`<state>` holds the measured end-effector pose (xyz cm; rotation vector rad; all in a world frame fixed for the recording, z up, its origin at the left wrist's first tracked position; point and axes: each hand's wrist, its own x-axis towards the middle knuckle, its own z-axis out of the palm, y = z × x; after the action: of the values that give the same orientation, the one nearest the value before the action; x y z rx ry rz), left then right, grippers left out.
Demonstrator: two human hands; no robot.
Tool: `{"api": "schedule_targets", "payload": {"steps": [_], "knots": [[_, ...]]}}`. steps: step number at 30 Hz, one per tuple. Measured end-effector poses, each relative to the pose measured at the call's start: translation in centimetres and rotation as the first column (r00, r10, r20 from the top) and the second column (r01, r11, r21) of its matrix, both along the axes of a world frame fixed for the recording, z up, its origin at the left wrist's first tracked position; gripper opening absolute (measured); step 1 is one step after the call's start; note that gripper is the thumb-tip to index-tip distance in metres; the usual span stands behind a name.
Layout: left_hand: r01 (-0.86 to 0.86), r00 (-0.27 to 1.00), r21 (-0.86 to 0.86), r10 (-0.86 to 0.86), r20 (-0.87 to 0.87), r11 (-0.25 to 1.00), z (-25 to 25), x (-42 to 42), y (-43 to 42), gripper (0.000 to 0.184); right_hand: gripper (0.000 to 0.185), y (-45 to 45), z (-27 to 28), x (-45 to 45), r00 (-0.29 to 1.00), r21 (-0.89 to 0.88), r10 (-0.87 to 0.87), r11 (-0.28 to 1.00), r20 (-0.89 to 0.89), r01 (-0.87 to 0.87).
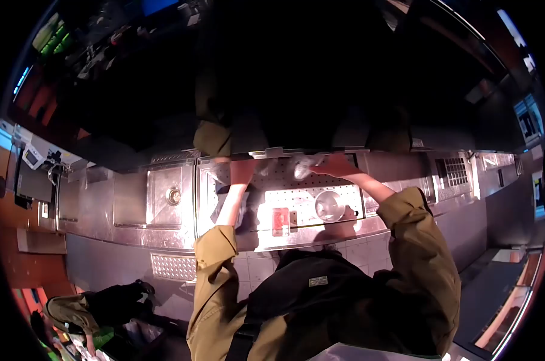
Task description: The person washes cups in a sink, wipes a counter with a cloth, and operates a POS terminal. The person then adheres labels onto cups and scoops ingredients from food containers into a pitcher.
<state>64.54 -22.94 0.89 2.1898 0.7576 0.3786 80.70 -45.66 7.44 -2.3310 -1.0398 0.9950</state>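
My left hand [242, 172] reaches to the back of a perforated metal tray [266, 201] set in the counter. Its fingers are blurred, and a faint pale shape lies beside them. My right hand [340, 165] is at the back right of the tray, its fingers closed on a whitish, see-through thing [302, 168] whose kind I cannot make out. A clear round container [329, 206] stands on the tray, nearer to me. Left of it, close to the front edge, is a small tub with red contents [280, 221]. Grey cloth-like material [229, 207] lies below my left forearm.
A steel sink with a drain [174, 196] is left of the tray. Further right, a dark grid [453, 172] sits in the counter. A dark raised ledge runs along the back. Another person [74, 313] bends down behind me at the lower left.
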Motion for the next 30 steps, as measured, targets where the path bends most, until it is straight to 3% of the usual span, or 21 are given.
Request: {"api": "schedule_targets", "payload": {"steps": [1,4,7,8,9,10,11,12,14,15,16,17,18,19,21,22,23,25,27,28,30], "knots": [[0.112,0.954,0.053,-0.092,-0.285,0.992,-1.4,0.6,0.0,0.058,0.053,-2.0,-0.1,0.7,1.000,0.064,-0.023,0.998,-0.017,0.024],[0.265,0.947,-0.101,-0.279,-0.162,0.959,-5.9,0.5,-2.3,0.057,0.071,-8.8,-3.0,2.4,0.980,0.527,-0.168,0.845,0.103,0.089],[0.349,0.934,-0.009,-0.348,-0.084,0.937,-8.4,0.9,-3.4,0.057,0.075,-15.3,-0.3,2.1,0.923,0.668,-0.344,0.648,-0.172,0.366],[0.334,0.925,-0.084,-0.344,-0.162,0.939,-6.8,1.1,-3.8,0.063,0.080,-17.5,0.6,1.9,0.866,0.649,-0.480,0.616,-0.139,0.446],[0.405,0.912,-0.054,-0.407,-0.037,0.913,-11.1,1.1,-2.2,0.071,0.085,-19.9,0.9,2.0,0.798,0.634,-0.594,0.579,-0.105,0.514],[0.396,0.917,-0.038,-0.397,-0.046,0.917,-9.6,0.6,-2.4,0.074,0.085,-23.3,-0.4,3.2,0.776,0.608,-0.607,0.555,-0.170,0.568],[0.363,0.931,-0.013,-0.363,-0.049,0.932,-7.8,0.0,-2.5,0.076,0.079,-24.8,-0.5,4.0,0.739,0.650,-0.593,0.430,-0.319,0.626],[0.569,0.820,-0.212,-0.566,0.077,0.795,-8.4,0.8,-0.9,0.073,0.073,-26.3,-0.6,4.7,0.696,0.673,-0.550,0.293,-0.462,0.679],[0.446,0.870,0.327,-0.319,-0.375,0.833,-3.2,-2.9,-1.0,0.058,0.055,-29.8,-0.6,5.8,0.568,0.592,-0.309,0.019,-0.763,0.805],[0.359,0.833,0.134,-0.251,-0.494,0.924,9.1,-3.3,-6.8,0.054,0.062,-31.1,-0.8,6.6,0.534,0.538,0.067,0.071,-0.843,0.840],[0.255,0.929,0.213,-0.178,-0.325,0.943,12.1,-5.2,-9.9,0.050,0.069,-32.6,-1.0,7.5,0.367,0.460,0.379,0.192,-0.850,0.867],[0.175,0.979,0.146,-0.157,-0.127,0.974,13.9,-6.9,-13.5,0.043,0.076,-31.2,0.9,6.7,0.029,0.028,0.196,-0.009,-0.980,1.000],[0.099,0.989,0.149,-0.081,-0.124,0.984,17.1,-7.8,-18.7,0.037,0.076,-32.0,-0.8,7.0,0.016,0.024,0.269,0.025,-0.963,0.999],[0.065,0.997,0.143,-0.071,0.036,0.988,16.7,-7.8,-23.6,0.040,0.076,-34.8,-6.3,9.9,0.217,0.412,0.506,0.313,-0.835,0.855],[0.044,0.992,0.040,-0.049,0.112,0.998,12.9,-6.6,-32.7,0.062,0.073,-35.0,-7.1,8.1,-0.239,0.000,0.420,0.495,-0.876,0.869],[0.071,0.956,0.024,-0.075,0.283,0.997,12.2,-5.5,-38.3,0.080,0.073,-35.0,-7.3,7.2,-0.439,-0.158,0.358,0.598,-0.824,0.785],[0.133,0.954,-0.011,-0.125,0.271,0.991,11.0,-3.9,-42.2,0.100,0.072,-35.1,-9.2,6.8,-0.356,-0.158,0.207,0.622,-0.911,0.767],[-0.029,0.923,0.007,0.024,0.384,1.000,9.7,-3.3,-48.9,0.121,0.074,-34.9,-5.9,2.1,-0.566,-0.354,0.047,0.737,-0.823,0.576],[-0.192,0.784,-0.208,0.278,0.556,0.959,9.0,-2.1,-52.7,0.126,0.075,-35.8,-4.4,-0.4,-0.426,-0.224,0.036,0.809,-0.904,0.543],[-0.284,0.694,-0.155,0.315,0.647,0.946,8.7,-1.7,-54.2,0.123,0.072,-36.4,-3.7,-1.0,-0.461,-0.245,-0.011,0.858,-0.887,0.451],[-0.466,0.818,0.135,0.367,0.443,0.874,8.6,-2.5,-56.2,0.119,0.073,-37.1,-1.5,-2.5,-0.501,-0.460,-0.272,0.835,-0.821,0.301]]}}
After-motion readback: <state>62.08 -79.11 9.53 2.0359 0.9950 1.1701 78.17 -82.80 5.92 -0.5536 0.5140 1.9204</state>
